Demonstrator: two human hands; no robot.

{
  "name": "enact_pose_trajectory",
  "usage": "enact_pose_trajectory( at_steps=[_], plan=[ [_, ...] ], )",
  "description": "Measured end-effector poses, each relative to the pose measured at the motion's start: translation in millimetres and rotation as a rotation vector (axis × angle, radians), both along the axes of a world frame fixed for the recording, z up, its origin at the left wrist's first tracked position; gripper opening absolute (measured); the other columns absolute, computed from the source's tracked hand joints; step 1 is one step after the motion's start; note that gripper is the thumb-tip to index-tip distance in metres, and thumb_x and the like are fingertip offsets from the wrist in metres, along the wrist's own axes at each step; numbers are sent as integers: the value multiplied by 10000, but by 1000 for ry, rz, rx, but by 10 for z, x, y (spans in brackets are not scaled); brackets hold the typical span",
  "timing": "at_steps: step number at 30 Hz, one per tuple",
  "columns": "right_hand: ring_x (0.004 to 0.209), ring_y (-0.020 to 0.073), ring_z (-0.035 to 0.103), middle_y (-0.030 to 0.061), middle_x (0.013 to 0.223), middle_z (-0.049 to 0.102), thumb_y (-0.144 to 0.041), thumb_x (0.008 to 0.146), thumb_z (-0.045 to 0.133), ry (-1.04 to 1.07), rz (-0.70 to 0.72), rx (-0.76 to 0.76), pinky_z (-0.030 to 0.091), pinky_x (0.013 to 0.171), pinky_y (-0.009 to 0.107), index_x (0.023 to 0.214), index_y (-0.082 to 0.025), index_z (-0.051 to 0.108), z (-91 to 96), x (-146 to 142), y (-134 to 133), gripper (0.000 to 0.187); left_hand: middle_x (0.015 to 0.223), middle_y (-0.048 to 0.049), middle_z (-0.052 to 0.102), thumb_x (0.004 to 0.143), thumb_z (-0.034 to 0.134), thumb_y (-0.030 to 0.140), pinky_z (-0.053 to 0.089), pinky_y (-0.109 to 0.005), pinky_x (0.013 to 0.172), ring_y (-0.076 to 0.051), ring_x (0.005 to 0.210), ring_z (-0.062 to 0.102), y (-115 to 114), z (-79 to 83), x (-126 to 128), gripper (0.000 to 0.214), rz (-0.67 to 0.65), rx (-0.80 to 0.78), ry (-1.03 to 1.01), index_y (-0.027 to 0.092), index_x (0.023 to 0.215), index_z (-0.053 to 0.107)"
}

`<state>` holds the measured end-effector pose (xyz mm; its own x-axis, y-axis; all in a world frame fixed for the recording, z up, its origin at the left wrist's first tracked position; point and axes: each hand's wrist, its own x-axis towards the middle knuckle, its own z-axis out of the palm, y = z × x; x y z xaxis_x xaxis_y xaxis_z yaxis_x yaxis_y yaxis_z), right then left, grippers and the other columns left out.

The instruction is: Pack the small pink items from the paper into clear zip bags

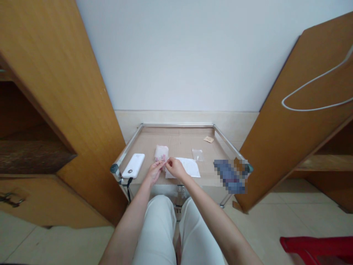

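My left hand [155,172] and my right hand [176,168] meet over the front middle of a low table [179,136]. The fingertips of both are pinched together. Whatever lies between them is too small to make out. Just beyond my left hand is a whitish packet with pink print [161,151]. A sheet of white paper [191,167] lies flat, partly covered by my right hand. To the right of the paper's top edge rests a small clear plastic bag [198,155].
A white phone-shaped device [134,164] with a black strap lies at the table's left. A small tan card [209,139] is near the back right corner, and a blurred-out blue-grey item [230,176] at the right. A metal rail [176,125] edges the table; wooden cabinets flank it.
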<state>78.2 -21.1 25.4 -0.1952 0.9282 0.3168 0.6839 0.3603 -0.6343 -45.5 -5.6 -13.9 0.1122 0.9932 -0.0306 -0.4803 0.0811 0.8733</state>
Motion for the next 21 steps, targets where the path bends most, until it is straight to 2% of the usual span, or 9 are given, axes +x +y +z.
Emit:
enact_pose_trajectory(
  at_steps=[7, 15, 21],
  plan=[
    [602, 110, 505, 59, 693, 604, -246, 776, 402, -192, -16, 6, 291, 524, 198, 740, -136, 557, 69, 11, -43, 193, 528, 0, 557, 488, 704, 246, 306, -212, 522, -72, 507, 448, 3, 11, 11, 179, 6, 11, 30, 113, 564, 612],
    [708, 154, 569, 78, 794, 627, -342, 790, 402, -403, -86, -10, 330, 559, 217, 816, -161, 564, 149, -39, -77, 245, 485, 27, 512, 478, 690, 264, 284, -203, 506, -65, 488, 414, 19, -39, 11, 203, 34, 50, 94, 137, 483, 532],
    [749, 169, 582, 89, 842, 617, -350, 804, 385, -483, -138, -13, 369, 597, 230, 858, -165, 550, 179, -119, -128, 254, 458, 34, 495, 488, 673, 276, 289, -201, 512, -70, 481, 412, 16, -50, 23, 231, 51, 70, 137, 147, 446, 485]
  ],
)
